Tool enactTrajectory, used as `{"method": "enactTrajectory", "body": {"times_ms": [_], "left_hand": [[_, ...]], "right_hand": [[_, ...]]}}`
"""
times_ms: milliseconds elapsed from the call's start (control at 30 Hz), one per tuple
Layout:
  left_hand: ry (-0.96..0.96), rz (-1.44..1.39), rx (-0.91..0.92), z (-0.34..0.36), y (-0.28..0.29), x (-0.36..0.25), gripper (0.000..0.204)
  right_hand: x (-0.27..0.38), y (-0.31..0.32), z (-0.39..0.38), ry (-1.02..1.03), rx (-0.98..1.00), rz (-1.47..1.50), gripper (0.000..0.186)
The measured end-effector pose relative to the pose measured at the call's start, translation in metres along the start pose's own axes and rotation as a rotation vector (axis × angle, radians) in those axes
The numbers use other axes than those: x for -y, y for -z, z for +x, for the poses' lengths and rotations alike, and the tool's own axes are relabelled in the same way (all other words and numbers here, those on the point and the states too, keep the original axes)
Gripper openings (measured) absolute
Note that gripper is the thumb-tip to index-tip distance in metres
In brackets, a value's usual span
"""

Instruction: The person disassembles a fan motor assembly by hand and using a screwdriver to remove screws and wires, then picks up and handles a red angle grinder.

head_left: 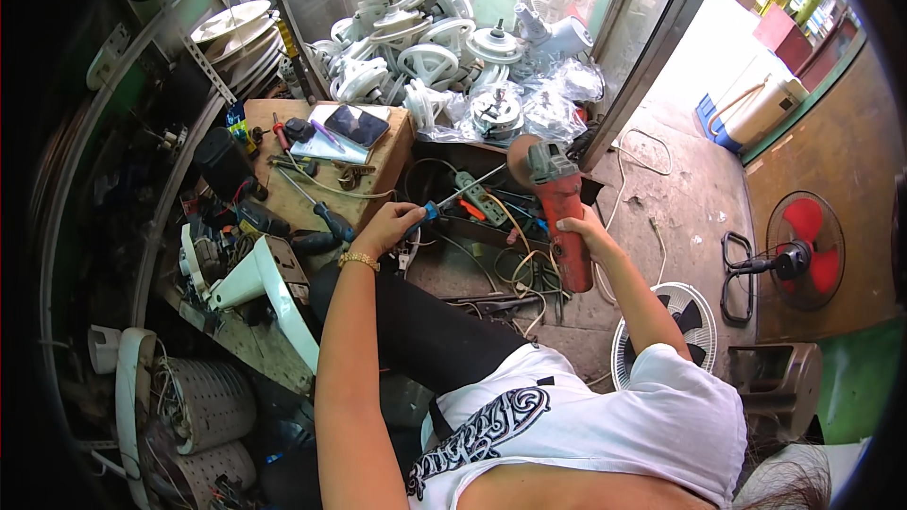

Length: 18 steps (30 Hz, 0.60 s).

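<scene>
My left hand [395,229] is closed round the blue handle of a screwdriver [452,196]. Its long metal shaft points up and right toward the disc of an angle grinder [564,217]. Whether tip and disc touch, I cannot tell. The grinder has a red body, a grey head and a brown disc at the top. My right hand [588,229] grips the grinder's body from the right side, with the fingers partly hidden behind it. Below the screwdriver shaft lies a green power strip [482,200] in an open drawer or box of tools.
A wooden block table [378,191] on the left bears a phone [356,125], another screwdriver [331,217] and a cordless drill [260,217]. White fan motor parts [402,33] are piled behind. Cords [529,274] run over the floor; a red-bladed fan [803,250] stands right.
</scene>
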<state>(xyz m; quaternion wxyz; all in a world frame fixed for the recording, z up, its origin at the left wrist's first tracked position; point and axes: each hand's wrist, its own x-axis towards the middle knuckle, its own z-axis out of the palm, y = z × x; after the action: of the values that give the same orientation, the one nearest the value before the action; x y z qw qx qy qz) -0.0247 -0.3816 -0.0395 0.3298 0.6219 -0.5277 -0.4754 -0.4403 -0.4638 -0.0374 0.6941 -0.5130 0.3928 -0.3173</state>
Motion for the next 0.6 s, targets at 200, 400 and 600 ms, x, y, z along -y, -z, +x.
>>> {"method": "enactTrajectory", "body": {"times_ms": [200, 400, 600], "left_hand": [[0.027, 0.004, 0.024, 0.0011, -0.0017, -0.0054, 0.034], [0.032, -0.039, 0.000, 0.0010, -0.0048, -0.0081, 0.044], [0.003, -0.021, -0.015, 0.0047, -0.0023, -0.0037, 0.042]], "right_hand": [[-0.0042, 0.0011, 0.0035, 0.001, 0.008, -0.012, 0.050], [-0.0040, 0.0025, 0.0049, 0.018, -0.010, -0.011, 0.049], [-0.0059, 0.0063, 0.0067, 0.017, -0.023, -0.023, 0.050]]}}
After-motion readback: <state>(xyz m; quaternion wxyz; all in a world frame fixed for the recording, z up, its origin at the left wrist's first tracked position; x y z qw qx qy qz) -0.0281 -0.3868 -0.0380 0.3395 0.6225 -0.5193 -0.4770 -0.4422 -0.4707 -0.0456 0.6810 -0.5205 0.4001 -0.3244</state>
